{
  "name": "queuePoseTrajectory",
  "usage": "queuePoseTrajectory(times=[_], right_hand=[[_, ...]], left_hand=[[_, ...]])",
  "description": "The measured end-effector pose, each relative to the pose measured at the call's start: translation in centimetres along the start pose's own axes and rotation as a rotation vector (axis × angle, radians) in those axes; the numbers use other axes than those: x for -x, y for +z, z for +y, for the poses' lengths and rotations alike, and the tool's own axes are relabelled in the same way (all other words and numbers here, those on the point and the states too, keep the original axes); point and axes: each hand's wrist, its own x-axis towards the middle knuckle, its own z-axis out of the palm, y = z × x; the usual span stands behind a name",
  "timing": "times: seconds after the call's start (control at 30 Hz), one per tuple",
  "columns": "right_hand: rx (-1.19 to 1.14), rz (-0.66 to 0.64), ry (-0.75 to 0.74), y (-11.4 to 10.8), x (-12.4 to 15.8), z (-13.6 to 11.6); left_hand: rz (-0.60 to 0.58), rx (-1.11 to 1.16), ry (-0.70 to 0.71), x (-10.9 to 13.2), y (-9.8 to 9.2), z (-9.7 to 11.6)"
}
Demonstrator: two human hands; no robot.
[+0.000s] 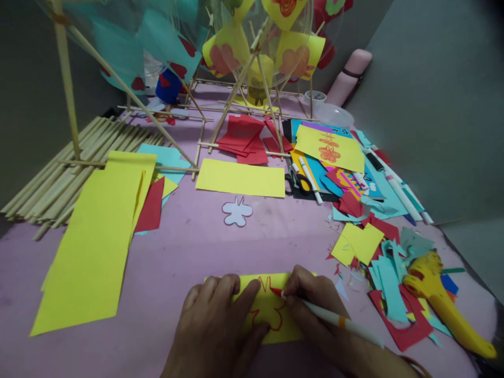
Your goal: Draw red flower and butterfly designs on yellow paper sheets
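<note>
My right hand [311, 302] grips a white felt-tip marker [334, 318] with an orange band, its red tip touching a yellow paper strip [289, 329]. A red butterfly outline [280, 314] is drawn on that strip, part of it hidden by my hands. Lying on the strip's left side, my left hand [220, 320] has its fingers apart and presses the paper down. Beyond the hands, a pale butterfly cutout [237, 211] rests flat on the pink tabletop. Behind it lies a blank yellow strip [241, 178].
Long yellow sheets [90, 241] and bundled wooden sticks [71, 173] occupy the left. Scissors [298, 184], markers [403, 197], paper scraps [389, 283] and a yellow glue gun [441, 299] crowd the right. Stick-framed lanterns [255, 47] stand at the back, near a pink bottle [350, 76].
</note>
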Motion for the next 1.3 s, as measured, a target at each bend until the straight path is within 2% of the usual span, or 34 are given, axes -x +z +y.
queuePoseTrajectory(times=[0.17, 0.37, 0.5, 0.7, 0.93, 1.3], right_hand=[[-0.125, 0.060, 0.115, -0.4, 0.3, 0.5], [-0.118, -0.023, 0.075, -0.4, -0.1, 0.0], [-0.065, 0.022, 0.011, -0.1, -0.1, -0.2], [0.034, 0.052, -0.030, 0.5, -0.3, 0.1], [-0.022, 0.056, 0.009, 0.6, -0.2, 0.2], [-0.002, 0.055, 0.061, 0.6, -0.2, 0.4]], left_hand=[[0.006, -0.007, -0.002, 0.0, 0.0, 0.1], [-0.011, -0.023, -0.033, -0.1, 0.0, 0.1], [0.013, -0.008, 0.010, -0.1, 0.0, 0.0], [-0.008, 0.010, -0.015, -0.1, 0.0, 0.2], [0.021, 0.008, 0.049, 0.0, 0.2, -0.3], [-0.008, 0.010, 0.015, 0.0, 0.1, -0.2]])
